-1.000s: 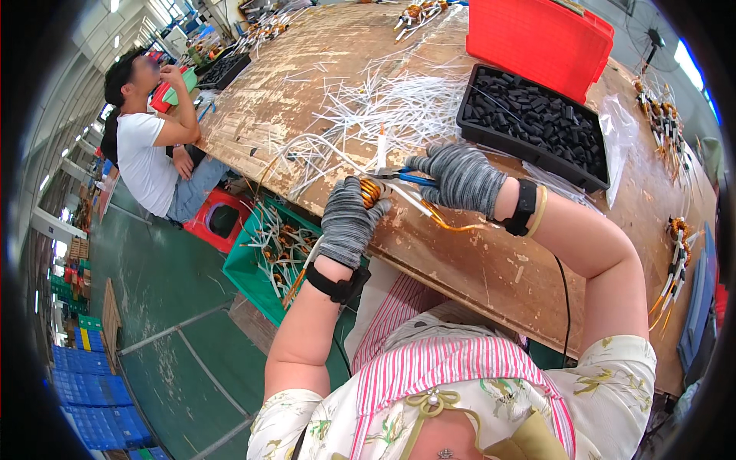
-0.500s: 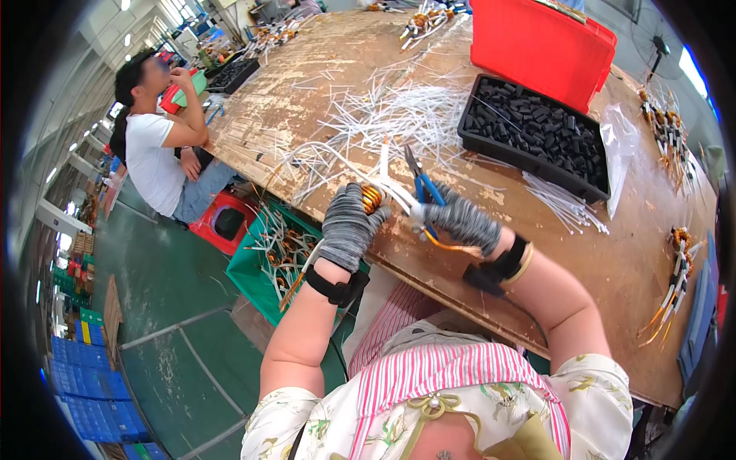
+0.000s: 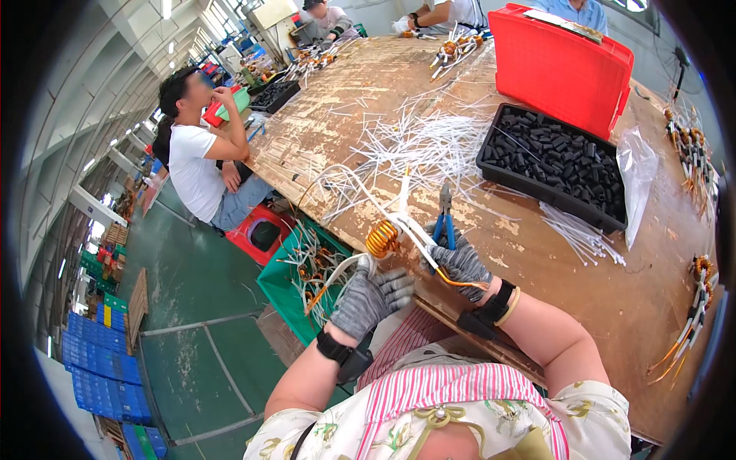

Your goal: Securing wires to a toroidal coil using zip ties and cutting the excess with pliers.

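Note:
My right hand [image 3: 462, 264], in a grey knitted glove, is closed around blue-handled pliers [image 3: 445, 218] whose jaws point away from me. White-sleeved leads with orange-copper ends also pass through its grip. They belong to a copper-wound ring coil [image 3: 382, 239], which hangs at the table's near edge, left of that hand. My left hand [image 3: 372, 297], gloved alike, lies below the coil with its fingers stretched out and apart. One white-sleeved lead with a copper end [image 3: 314, 299] runs past its thumb. Whether the thumb touches this lead, I cannot tell.
White cable ties [image 3: 422, 146] lie heaped mid-table. Right of them stands a black tray [image 3: 548, 188] of small black pieces, with a red bin [image 3: 563, 69] behind. A green crate [image 3: 280, 280] holds coils below the table edge. A seated person [image 3: 199, 149] is at left.
My left hand has let go of the coil and moved down toward me, its fingers opening. The coil now hangs by its leads from my right hand. The view has shifted.

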Action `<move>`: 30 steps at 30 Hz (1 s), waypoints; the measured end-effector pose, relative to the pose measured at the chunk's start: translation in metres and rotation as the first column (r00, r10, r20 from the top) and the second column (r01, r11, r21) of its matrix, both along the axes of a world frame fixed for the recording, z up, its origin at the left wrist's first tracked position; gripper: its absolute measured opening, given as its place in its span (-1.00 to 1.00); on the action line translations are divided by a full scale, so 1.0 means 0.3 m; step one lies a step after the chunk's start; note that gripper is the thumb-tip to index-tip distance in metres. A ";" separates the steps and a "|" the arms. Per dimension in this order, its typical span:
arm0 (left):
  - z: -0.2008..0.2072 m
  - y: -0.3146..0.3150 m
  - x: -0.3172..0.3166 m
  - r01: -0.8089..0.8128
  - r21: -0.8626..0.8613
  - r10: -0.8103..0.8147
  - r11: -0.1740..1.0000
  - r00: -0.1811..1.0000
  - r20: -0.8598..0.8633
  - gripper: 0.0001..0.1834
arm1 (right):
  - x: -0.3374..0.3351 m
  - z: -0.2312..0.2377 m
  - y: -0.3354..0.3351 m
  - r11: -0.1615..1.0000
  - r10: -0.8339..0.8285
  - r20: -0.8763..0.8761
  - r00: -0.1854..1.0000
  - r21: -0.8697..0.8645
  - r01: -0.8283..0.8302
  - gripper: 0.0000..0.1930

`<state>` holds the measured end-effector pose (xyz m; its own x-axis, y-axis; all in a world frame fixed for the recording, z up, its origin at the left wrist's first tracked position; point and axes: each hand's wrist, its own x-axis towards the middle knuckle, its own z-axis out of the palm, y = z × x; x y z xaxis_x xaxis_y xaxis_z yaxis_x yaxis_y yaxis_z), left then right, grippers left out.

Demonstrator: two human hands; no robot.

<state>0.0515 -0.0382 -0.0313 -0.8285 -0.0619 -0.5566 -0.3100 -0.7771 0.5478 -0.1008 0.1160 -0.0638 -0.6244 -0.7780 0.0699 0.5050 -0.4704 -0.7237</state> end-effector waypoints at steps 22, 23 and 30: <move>0.491 -0.556 0.390 -0.779 -0.623 0.454 0.075 0.583 -0.674 -0.51 | -0.033 0.005 0.011 0.985 -0.114 0.098 0.989 0.137 0.100 -0.68; 0.564 -0.508 0.397 -0.712 -0.691 0.476 -0.123 0.569 -0.670 -0.55 | -0.039 -0.007 0.010 0.985 -0.114 0.097 0.989 0.138 0.100 -0.68; 0.750 -0.695 0.658 -0.510 -0.822 0.486 -0.255 0.667 -0.565 -0.55 | -0.041 0.009 0.011 0.985 -0.142 0.168 0.976 0.125 0.122 -0.72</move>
